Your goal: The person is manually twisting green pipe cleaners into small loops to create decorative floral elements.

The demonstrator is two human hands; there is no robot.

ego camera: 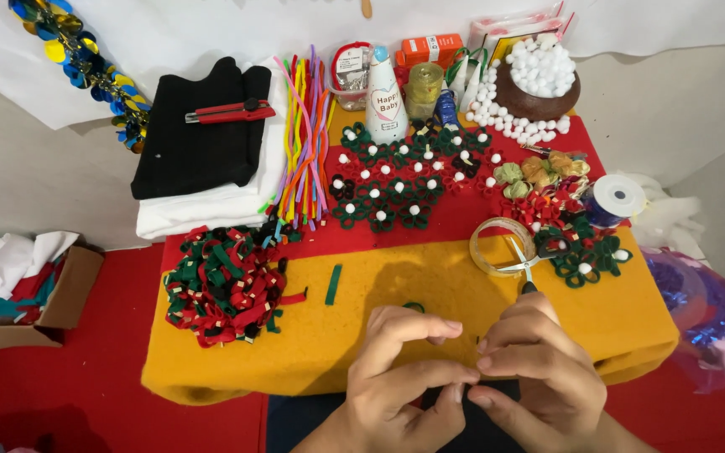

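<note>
At the near edge of the desk the left hand (pixel 396 369) and right hand (pixel 539 365) met fingertip to fingertip, both curled nearly closed, pinching something too small and hidden to make out; a bit of a green piece (pixel 414 307) showed just above the left knuckles. The right hand also seemed to have the scissors (pixel 524 260) tucked under it, the blades pointing away across the yellow felt (pixel 295 352). This looked like the folding or pinching stage of making one small felt piece, and the move after it likely called for a steady grip and a fastener. A loose green strip (pixel 333 284) lay on the felt just beyond the left hand, and a heap of red and green loops (pixel 224 285) sat at the left edge. A tape ring (pixel 501 246) lay beside the scissor blades. Further off, finished flowers (pixel 396 180) with white centres covered the red middle, pipe cleaners (pixel 304 138) lay to their left, and a bowl of white pompoms (pixel 539 84) stood at the far right corner.
</note>
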